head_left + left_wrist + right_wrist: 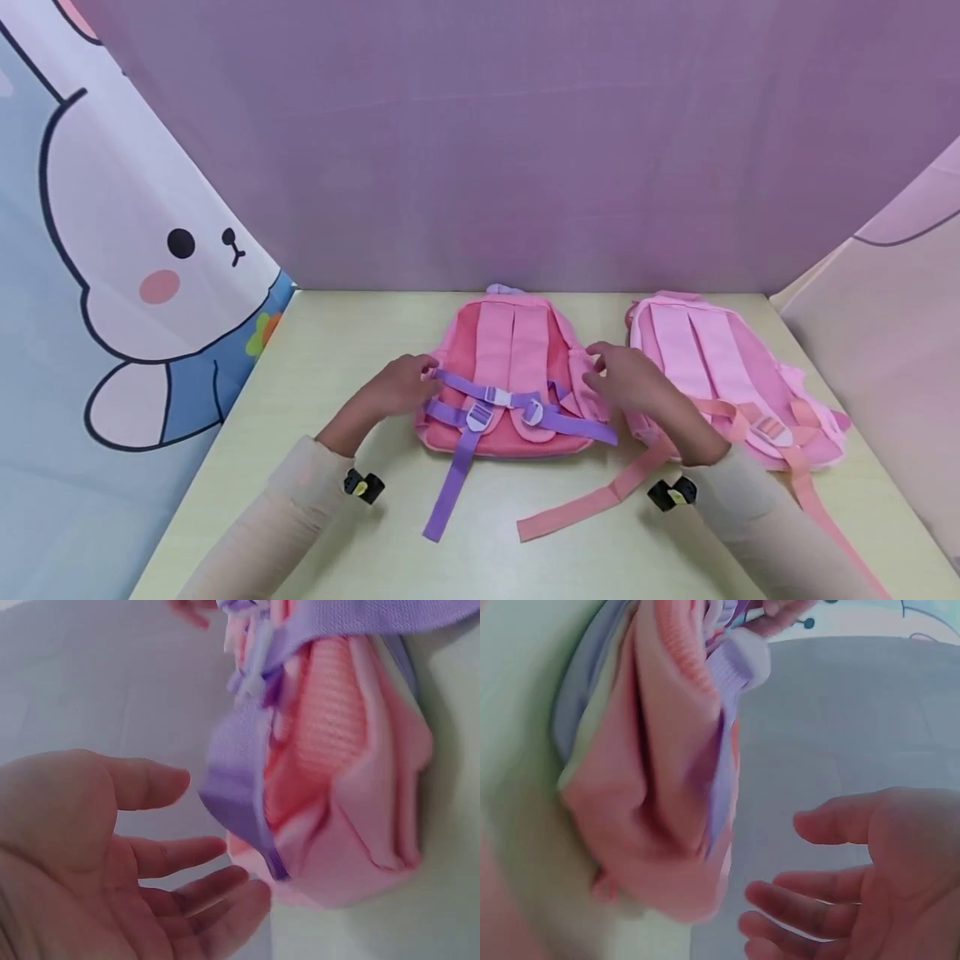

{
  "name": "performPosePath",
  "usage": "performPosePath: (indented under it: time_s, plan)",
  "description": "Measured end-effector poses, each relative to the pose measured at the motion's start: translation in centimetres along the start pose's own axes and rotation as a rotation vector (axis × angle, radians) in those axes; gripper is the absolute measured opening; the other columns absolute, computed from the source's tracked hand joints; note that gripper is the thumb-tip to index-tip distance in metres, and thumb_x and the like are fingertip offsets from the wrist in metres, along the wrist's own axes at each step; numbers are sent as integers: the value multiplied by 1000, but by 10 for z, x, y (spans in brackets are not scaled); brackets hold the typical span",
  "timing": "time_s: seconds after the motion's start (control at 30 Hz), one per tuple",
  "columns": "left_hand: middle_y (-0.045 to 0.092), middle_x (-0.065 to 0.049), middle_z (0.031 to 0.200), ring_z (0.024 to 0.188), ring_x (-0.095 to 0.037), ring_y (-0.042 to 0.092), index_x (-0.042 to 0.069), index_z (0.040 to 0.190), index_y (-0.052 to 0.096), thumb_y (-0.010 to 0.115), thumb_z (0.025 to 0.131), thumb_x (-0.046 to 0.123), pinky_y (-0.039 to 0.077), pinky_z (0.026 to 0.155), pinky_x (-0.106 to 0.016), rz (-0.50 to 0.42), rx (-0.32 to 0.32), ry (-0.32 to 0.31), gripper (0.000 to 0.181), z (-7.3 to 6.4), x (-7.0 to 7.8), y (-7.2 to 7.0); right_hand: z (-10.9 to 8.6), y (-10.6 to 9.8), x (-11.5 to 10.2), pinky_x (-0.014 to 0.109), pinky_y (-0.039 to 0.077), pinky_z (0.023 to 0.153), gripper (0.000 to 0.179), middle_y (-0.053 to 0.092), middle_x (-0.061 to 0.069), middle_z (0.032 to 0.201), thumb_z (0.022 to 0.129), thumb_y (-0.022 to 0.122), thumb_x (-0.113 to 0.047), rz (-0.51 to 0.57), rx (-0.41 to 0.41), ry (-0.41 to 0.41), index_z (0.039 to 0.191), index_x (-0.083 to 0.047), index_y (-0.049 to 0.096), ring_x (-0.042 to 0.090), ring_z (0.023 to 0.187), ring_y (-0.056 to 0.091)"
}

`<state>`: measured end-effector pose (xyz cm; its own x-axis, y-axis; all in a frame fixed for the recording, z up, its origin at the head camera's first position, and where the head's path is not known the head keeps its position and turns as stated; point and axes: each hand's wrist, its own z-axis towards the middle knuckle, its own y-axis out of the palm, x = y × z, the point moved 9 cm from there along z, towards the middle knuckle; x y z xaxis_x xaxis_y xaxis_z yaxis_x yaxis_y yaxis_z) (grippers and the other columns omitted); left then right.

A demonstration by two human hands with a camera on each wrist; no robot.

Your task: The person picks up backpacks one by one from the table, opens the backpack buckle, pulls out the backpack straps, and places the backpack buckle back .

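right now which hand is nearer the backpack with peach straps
Right. The right hand is by the peach-strapped backpack; the left hand is farther off, on the other side of the purple-strapped backpack.

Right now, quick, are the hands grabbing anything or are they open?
Left hand: open, holding nothing, beside the purple-strapped backpack; whether it touches, I can't tell.
Right hand: open, holding nothing, by that backpack's other side.

A cloth-walled booth: plain purple sheet [525, 150] at twelve o'clock, rabbit-print sheet [127, 275] at ten, pale tabletop [480, 567] at six.
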<state>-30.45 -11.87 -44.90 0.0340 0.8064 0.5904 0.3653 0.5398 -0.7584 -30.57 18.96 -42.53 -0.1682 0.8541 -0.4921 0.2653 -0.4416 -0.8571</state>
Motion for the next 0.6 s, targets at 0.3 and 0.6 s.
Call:
performPosePath:
  time_s: [0.3, 0.6]
  plan:
    - [61, -17, 131, 119, -29, 60, 2, 137, 59, 66, 97, 22, 52, 103, -48, 137, 44, 138, 45, -1, 48, 15, 14, 14, -53, 34, 58, 74, 46, 71, 11, 114, 98, 66, -28, 32, 88, -117, 137, -5, 61, 20, 87, 65]
    - [66, -11, 122, 105, -23, 62, 5, 130, 65, 74, 92, 21, 56, 92, -40, 200, 57, 210, 42, 7, 65, 36, 19, 46, -86, 34, 57, 74, 38, 71, 7, 102, 92, 75, -29, -63, 57, -174, 123, -8, 70, 17, 84, 63]
